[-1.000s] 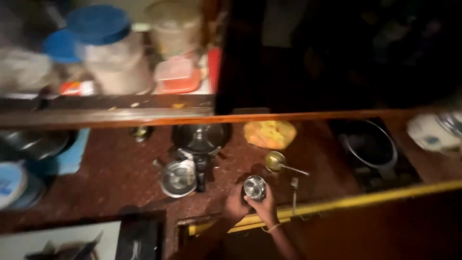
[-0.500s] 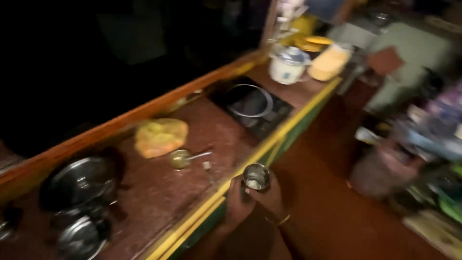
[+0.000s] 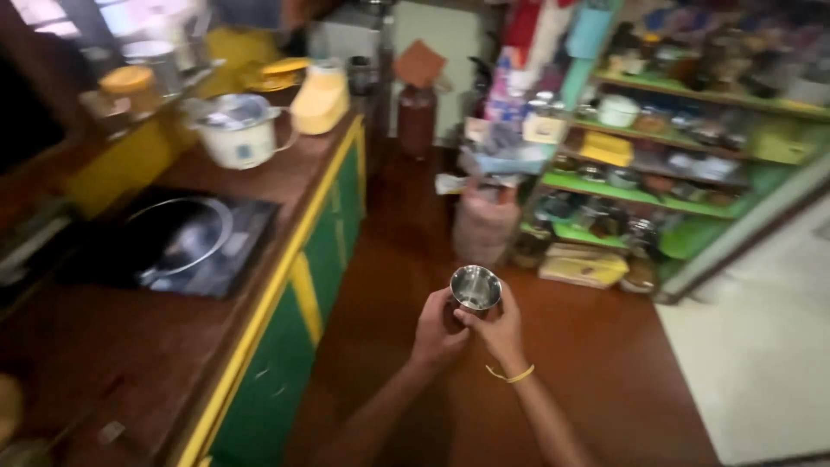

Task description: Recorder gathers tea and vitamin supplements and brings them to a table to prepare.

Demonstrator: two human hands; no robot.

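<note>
- Far left, a dark reddish counter point(image 3: 104, 346) runs away from the camera, edged in yellow point(image 3: 259, 320); a black pan point(image 3: 177, 238) sits on a dark cooktop point(image 3: 233, 251) set into it; beyond stand a white rice cooker point(image 3: 235, 130) and a yellow container point(image 3: 320, 99), well apart from the hands
- Green cabinet fronts point(image 3: 285, 363) drop from the counter edge to a brown floor point(image 3: 389, 259); that edge lies near the left forearm, the closest thing to brush against
- Left hand point(image 3: 437, 329) is curled round the side of a small steel cup point(image 3: 475, 289), fingers closed on it; the cup is upright, out over the floor, clear of the counter
- Right hand point(image 3: 500, 327), a yellow band on its wrist, grips the same cup from the other side, thumb at the rim; both hands share the hold
- My reading: the step is carrying the cup through the aisle; keeping it level matters, though its contents cannot be made out
- Ahead, a pinkish cylinder point(image 3: 484, 227) stands on the floor, narrowing the passage
- Right, green shelves point(image 3: 640, 195) crowded with pots and jars; pale tiled floor point(image 3: 761, 346) beyond offers the most open room
</note>
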